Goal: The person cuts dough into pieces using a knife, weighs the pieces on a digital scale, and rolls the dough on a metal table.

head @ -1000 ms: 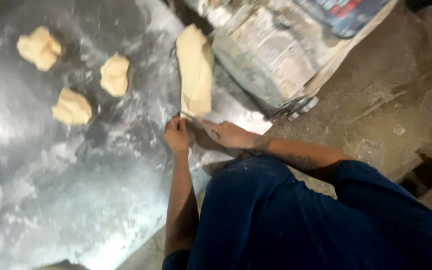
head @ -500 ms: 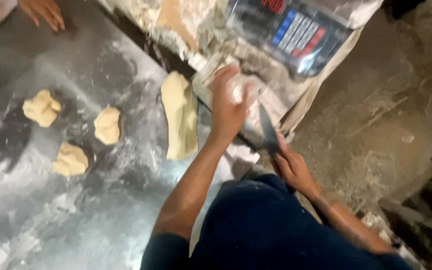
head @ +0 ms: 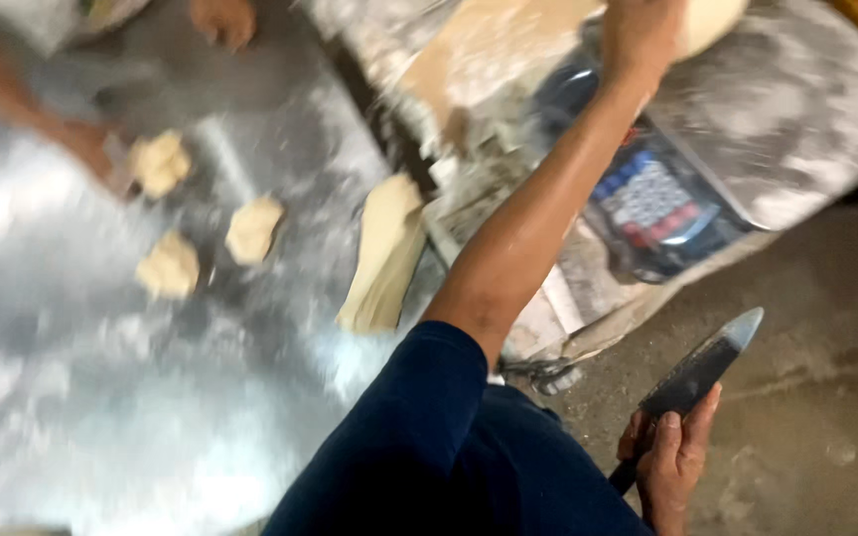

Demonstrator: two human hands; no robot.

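Observation:
My left hand is stretched far up to the top of the view, gripping a pale dough lump over the floured platform of a weighing scale. My right hand hangs low at the right over the floor, shut on the dark handle of a broad metal knife whose blade points up and right. A long strip of dough lies at the edge of the floured metal table. Three small dough pieces lie to its left.
Another person's hand and blurred forearm reach in at the top left, near the dough pieces. The scale sits on a paper-covered stand to the right of the table. Bare concrete floor fills the lower right.
My left hand has risen from the long dough strip to the scale, carrying a dough lump. My right hand dropped away to the right with the knife. The view has swung upward.

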